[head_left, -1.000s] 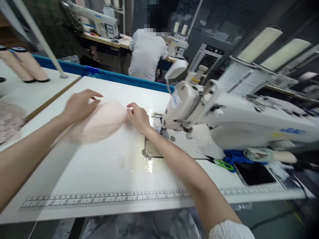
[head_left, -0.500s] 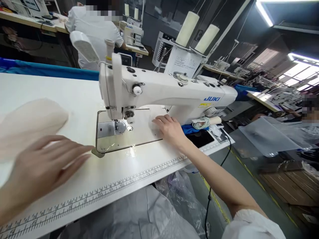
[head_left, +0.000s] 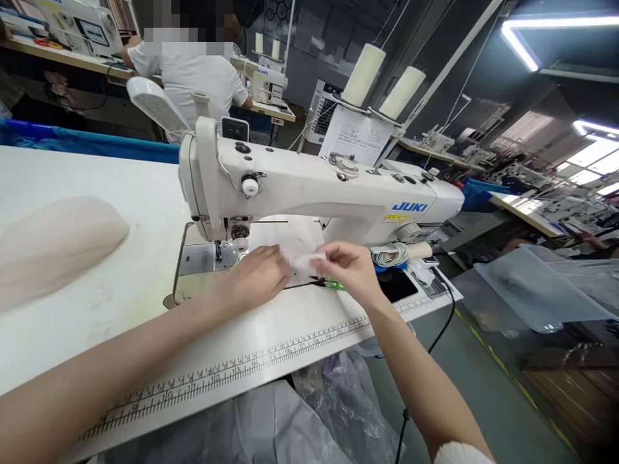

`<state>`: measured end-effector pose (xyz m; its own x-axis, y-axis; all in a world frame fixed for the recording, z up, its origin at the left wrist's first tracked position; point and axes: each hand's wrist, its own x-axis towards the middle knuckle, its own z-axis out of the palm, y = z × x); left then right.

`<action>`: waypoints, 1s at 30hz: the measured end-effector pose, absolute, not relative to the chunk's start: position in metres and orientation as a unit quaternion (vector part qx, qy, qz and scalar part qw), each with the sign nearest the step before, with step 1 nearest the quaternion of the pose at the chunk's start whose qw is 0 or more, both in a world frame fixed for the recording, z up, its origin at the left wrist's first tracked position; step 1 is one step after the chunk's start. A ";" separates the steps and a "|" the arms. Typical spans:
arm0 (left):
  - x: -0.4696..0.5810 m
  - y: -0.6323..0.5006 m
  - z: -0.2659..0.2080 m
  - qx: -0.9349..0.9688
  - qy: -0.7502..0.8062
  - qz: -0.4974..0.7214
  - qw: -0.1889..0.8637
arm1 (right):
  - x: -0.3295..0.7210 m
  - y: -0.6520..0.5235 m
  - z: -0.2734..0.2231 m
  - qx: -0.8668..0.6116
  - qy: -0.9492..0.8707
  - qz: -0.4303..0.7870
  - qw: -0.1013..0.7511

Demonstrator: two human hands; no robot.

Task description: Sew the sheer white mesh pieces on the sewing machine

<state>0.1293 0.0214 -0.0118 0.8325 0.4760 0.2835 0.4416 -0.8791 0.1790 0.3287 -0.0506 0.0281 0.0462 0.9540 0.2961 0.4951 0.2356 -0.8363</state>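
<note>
A small piece of thin white fabric, blurred by motion, is held between my two hands under the arm of the white sewing machine. My right hand pinches its right edge between thumb and fingers. At the opposite edge is my left hand, its fingers bent together on the cloth and its thumb hidden. Just below the fabric, green-handled snips lie partly under my right hand. The needle and presser foot stand left of my left hand.
A sheer beige fabric piece lies on the table's left side. Right of my hands are a coiled cord and a dark phone. A printed ruler runs along the front edge. A person in white sits beyond the table.
My left hand has moved right, from beside the beige piece to the machine bed. My right hand has lifted slightly and now pinches white fabric. The green snips have come into view.
</note>
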 end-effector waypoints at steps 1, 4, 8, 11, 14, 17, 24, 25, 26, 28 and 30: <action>0.141 0.028 -0.014 0.955 0.241 0.162 0.055 | 0.330 -0.063 0.034 -0.533 -0.638 0.376 0.409; 0.171 0.045 -0.017 0.952 0.249 0.170 0.054 | 0.335 -0.095 0.046 -0.493 -0.601 0.523 0.349; 0.202 0.059 -0.018 0.951 0.250 0.172 0.058 | 0.338 -0.115 0.045 -0.499 -0.587 0.530 0.355; 0.213 0.065 -0.021 0.955 0.239 0.167 0.058 | 0.339 -0.120 0.037 -0.505 -0.575 0.535 0.359; 0.211 0.069 -0.024 0.959 0.225 0.165 0.054 | 0.341 -0.122 0.031 -0.499 -0.566 0.551 0.357; 0.200 0.070 -0.026 0.959 0.222 0.169 0.056 | 0.342 -0.122 0.027 -0.482 -0.569 0.553 0.373; 0.163 0.038 -0.011 0.942 0.244 0.211 0.096 | 0.333 -0.119 0.023 -0.566 -0.540 0.477 0.401; 0.154 0.027 -0.006 0.938 0.248 0.214 0.113 | 0.329 -0.119 0.023 -0.581 -0.546 0.449 0.404; 0.145 0.015 -0.001 0.934 0.255 0.214 0.133 | 0.325 -0.119 0.022 -0.591 -0.549 0.424 0.411; 0.126 -0.010 0.007 0.900 0.278 0.198 0.270 | 0.313 -0.117 0.020 -0.600 -0.544 0.393 0.435; 0.108 -0.033 0.012 0.838 0.299 0.189 0.415 | 0.296 -0.114 0.016 -0.595 -0.533 0.389 0.459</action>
